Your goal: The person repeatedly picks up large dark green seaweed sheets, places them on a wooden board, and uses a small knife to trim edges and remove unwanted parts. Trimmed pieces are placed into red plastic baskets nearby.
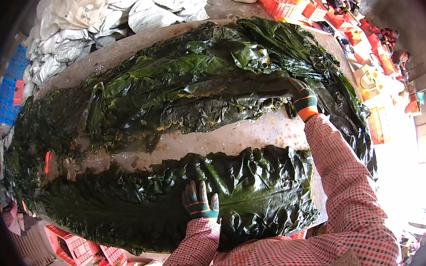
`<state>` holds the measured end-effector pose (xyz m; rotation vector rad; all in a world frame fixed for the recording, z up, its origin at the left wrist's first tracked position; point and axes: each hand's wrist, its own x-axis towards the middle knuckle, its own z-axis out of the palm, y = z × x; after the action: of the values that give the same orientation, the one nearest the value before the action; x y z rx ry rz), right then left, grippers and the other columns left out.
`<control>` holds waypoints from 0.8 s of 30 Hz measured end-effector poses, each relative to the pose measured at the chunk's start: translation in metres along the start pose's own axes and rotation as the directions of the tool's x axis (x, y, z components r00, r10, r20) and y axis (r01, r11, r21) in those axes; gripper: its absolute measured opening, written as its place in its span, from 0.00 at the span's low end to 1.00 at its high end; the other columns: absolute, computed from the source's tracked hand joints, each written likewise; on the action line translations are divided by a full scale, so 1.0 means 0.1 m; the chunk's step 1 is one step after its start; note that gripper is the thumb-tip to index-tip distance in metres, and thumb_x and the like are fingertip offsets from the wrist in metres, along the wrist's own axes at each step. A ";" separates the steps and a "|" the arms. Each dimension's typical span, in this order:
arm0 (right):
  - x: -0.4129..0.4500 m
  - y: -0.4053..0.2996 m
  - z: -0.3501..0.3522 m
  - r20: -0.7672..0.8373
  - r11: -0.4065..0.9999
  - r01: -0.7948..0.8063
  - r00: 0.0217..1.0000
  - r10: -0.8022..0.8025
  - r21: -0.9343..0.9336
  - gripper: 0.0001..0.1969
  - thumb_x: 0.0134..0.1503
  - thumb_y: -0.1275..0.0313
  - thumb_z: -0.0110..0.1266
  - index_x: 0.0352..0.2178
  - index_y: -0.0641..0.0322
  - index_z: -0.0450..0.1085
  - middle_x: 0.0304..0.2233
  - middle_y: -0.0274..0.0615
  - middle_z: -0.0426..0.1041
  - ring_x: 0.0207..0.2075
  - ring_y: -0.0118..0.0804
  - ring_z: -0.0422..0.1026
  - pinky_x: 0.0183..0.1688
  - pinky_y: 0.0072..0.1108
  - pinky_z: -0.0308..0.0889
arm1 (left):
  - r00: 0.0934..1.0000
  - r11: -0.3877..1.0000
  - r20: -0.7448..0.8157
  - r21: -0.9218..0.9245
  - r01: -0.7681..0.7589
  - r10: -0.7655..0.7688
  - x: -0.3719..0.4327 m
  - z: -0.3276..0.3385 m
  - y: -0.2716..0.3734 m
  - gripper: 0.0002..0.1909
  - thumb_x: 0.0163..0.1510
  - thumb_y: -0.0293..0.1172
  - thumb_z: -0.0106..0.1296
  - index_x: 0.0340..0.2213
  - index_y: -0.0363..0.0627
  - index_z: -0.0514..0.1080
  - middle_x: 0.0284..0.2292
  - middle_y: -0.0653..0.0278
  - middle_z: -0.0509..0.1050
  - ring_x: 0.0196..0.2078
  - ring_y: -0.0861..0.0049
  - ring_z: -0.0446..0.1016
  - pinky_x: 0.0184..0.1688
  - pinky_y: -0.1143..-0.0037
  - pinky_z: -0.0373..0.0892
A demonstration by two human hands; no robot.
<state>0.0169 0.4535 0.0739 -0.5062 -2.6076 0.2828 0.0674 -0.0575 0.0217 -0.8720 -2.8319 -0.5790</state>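
Note:
A broad, wet, dark green kelp blade (263,200) lies spread along the near side of the table, its edges ruffled. My left hand (200,203), in a green and orange work glove with greyish fingers, rests flat on that blade, thumb apart. Across a bare strip of the table (232,137), a long heap of folded kelp (178,72) covers the far side. My right hand (303,95), gloved alike, reaches to the right end of a kelp fold (258,86) in this heap. Its fingertips blend into the dark kelp, so their grip is unclear.
White woven sacks (114,17) are piled beyond the table. Red plastic crates (276,1) stand at the far right, where several people sit. More red crates (73,245) are on the floor at the near left. Blue boxes (12,87) stack at the left.

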 end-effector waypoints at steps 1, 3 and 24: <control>0.04 -0.16 -0.15 -0.101 0.974 0.045 0.995 -0.023 0.221 0.17 0.58 0.68 0.53 0.50 0.46 0.72 0.44 0.44 0.77 0.44 0.47 0.75 0.47 0.32 0.69 | 1.000 1.000 -0.010 -0.002 0.000 0.000 0.00 0.00 0.00 0.35 0.54 0.49 0.52 0.59 0.46 0.61 0.58 0.43 0.61 0.58 0.44 0.60 0.60 0.49 0.55; 0.08 -0.52 -0.57 -0.109 0.971 0.100 0.991 -0.078 0.219 0.17 0.59 0.73 0.51 0.50 0.49 0.72 0.39 0.48 0.78 0.38 0.49 0.77 0.40 0.31 0.72 | 1.000 0.999 -0.022 -0.039 -0.005 0.004 0.00 -0.02 -0.02 0.34 0.54 0.48 0.52 0.58 0.46 0.61 0.58 0.44 0.61 0.58 0.44 0.61 0.60 0.49 0.56; -1.42 -1.23 -2.01 0.466 0.738 0.513 0.572 -0.675 0.439 0.16 0.55 0.56 0.54 0.29 0.58 0.77 0.20 0.38 0.71 0.21 0.38 0.70 0.26 0.30 0.65 | 0.767 -0.294 0.500 -0.864 0.409 -0.403 2.35 -0.43 -0.72 0.33 0.63 0.56 0.39 0.56 0.39 0.64 0.50 0.59 0.72 0.48 0.69 0.72 0.52 0.69 0.68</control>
<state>0.1929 0.3072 0.2257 0.7150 -3.0733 0.6150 -0.1668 -0.0077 0.0912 0.3871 -1.9268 -3.0495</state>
